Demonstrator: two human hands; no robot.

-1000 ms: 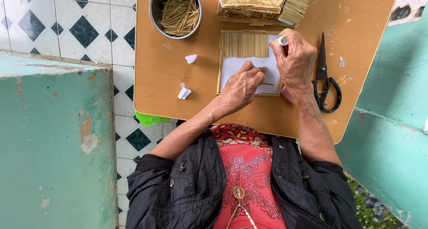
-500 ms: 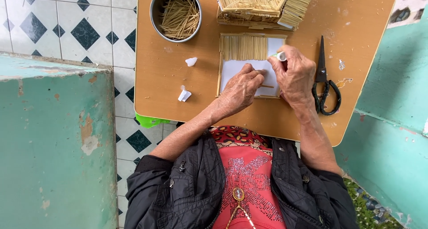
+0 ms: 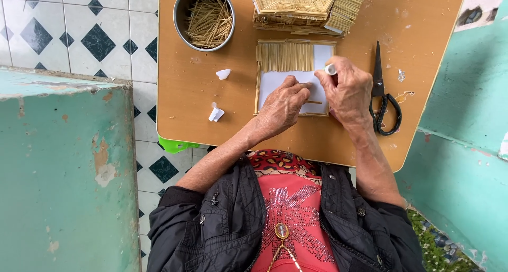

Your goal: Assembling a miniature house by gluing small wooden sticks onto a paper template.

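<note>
Hands over the white sheet (image 3: 290,84), which lies flat on the tan board (image 3: 211,139) straight ahead of the person.

Change since a second ago: the right hand (image 3: 346,89) has come down from the sheet's far right corner to its right edge, nearer the torso. The small white tube (image 3: 330,69) came with it. Right fingers are closed around the tube, its tip pointing toward the sheet.

Left hand (image 3: 283,105) barely shifted. It rests on the near half of the sheet, fingers curled, fingertips (image 3: 306,85) down on the paper. Cannot tell whether it pinches anything.

One loose stick (image 3: 313,101) lies on the sheet between the two hands. The row of sticks (image 3: 286,56) covers the sheet's far strip and looks unchanged.

Judgement: work has stepped down to the next bare band of paper below the finished row.

Beyond the sheet: stick bundles (image 3: 301,5); bowl of sticks (image 3: 205,18) to the far left. Scissors (image 3: 383,92) lie right of the sheet, untouched.
</note>
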